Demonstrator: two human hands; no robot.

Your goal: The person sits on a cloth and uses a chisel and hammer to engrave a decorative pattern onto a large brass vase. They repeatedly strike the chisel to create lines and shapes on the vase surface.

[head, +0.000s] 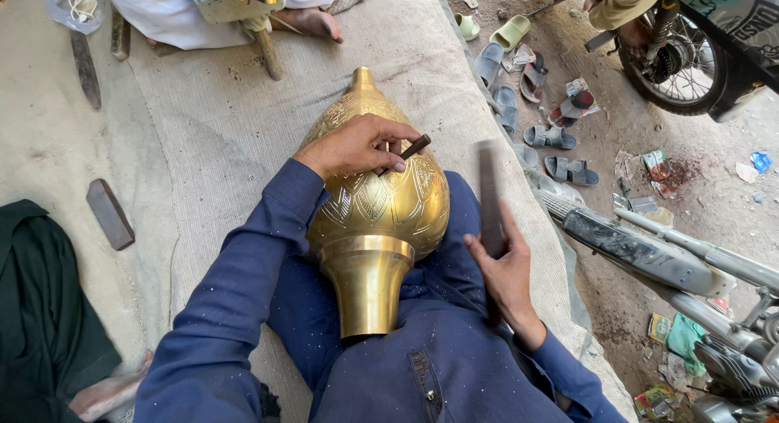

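A large engraved brass vessel (381, 204) lies on my lap, its flared neck toward me and its pointed tip away. My left hand (357, 147) rests on top of it, fingers closed around a small dark chisel (410, 151) whose tip touches the engraved surface. My right hand (503, 273) is raised to the right of the vessel and grips a flat dark metal bar (489, 200), held upright and blurred. I wear dark blue sleeves and trousers.
A woven mat (243, 123) covers the ground. Another person sits at the top with a wooden-handled tool (266, 50). Metal bars (109, 214) lie at the left. Several sandals (552, 135) and motorcycles (690, 58) stand on the dirt at the right.
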